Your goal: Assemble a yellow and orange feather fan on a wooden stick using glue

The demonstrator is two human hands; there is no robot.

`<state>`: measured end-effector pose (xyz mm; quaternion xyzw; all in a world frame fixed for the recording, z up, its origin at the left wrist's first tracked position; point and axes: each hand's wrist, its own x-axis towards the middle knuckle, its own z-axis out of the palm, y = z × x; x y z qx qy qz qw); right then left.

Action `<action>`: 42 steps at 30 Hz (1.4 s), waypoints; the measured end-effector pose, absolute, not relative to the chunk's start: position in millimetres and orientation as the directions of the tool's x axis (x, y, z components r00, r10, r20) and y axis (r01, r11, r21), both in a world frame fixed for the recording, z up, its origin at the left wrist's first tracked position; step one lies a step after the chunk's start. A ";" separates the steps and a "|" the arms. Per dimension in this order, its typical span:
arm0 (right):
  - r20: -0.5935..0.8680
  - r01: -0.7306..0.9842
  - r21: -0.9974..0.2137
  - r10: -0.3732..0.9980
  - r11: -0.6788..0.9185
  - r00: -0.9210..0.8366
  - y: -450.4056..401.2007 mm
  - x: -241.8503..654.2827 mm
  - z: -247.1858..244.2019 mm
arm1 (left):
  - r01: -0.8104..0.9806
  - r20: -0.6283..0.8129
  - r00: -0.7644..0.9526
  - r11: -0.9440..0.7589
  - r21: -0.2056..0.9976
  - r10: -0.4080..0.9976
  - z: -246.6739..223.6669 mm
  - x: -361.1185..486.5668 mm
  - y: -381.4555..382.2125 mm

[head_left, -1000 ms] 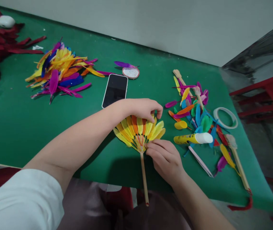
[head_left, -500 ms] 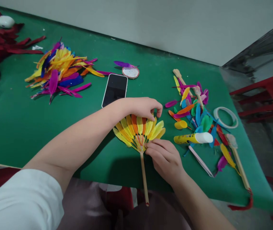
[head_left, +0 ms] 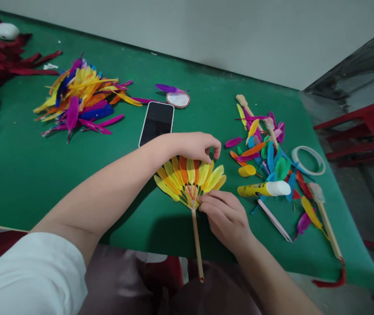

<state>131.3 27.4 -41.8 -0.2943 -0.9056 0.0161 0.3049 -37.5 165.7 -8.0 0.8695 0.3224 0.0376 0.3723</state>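
A fan of yellow and orange feathers (head_left: 191,173) spreads out from the top of a thin wooden stick (head_left: 196,240). The stick points toward me and overhangs the table's front edge. My left hand (head_left: 200,146) reaches across from the left over the feather tips, fingers curled down and thumb pressed on the tips at the fan's right half. Some of its fingers are hidden. Low on the fan's right side, my right hand (head_left: 224,216) pinches near the feather bases where they meet the stick.
A phone (head_left: 157,120) lies behind my left forearm, near a round white-topped disc (head_left: 178,99). Loose feathers (head_left: 85,96) are heaped at the left, beside dark red ribbons (head_left: 3,61). To the right are a glue stick (head_left: 263,189), tweezers (head_left: 274,221), a tape roll (head_left: 309,160) and more feathers.
Both hands and the feather fan stay almost where they were. The whole view has shifted only slightly.
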 end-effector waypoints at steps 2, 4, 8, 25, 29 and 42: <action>0.542 0.521 -0.219 0.547 0.825 -0.638 27.6 131.8 -42.2 | 0.546 -0.165 0.780 -0.527 0.652 0.603 -6.8 -37.8 166.0; 0.541 0.518 -0.224 0.548 0.825 -0.638 27.6 132.3 -42.1 | 0.560 -0.159 0.768 -0.530 0.637 0.620 -5.6 -38.0 166.2; 0.540 0.522 -0.206 0.542 0.827 -0.644 26.9 132.6 -41.2 | 0.575 -0.158 0.749 -0.512 0.638 0.644 -2.8 -38.1 165.1; 0.304 0.815 -0.199 0.825 0.544 -0.477 -20.7 135.8 -31.0 | 0.637 -0.021 0.547 -0.400 0.659 0.837 11.0 -45.7 158.4; 0.225 0.861 -0.133 0.861 0.491 -0.456 -43.0 128.2 -30.8 | 0.703 0.059 0.436 -0.381 0.601 0.898 31.0 -52.8 123.7; 0.446 0.860 -0.204 0.826 0.468 -0.344 -86.9 106.6 -23.1 | -0.128 -0.409 -0.091 0.396 0.909 0.908 -5.5 -47.3 -80.7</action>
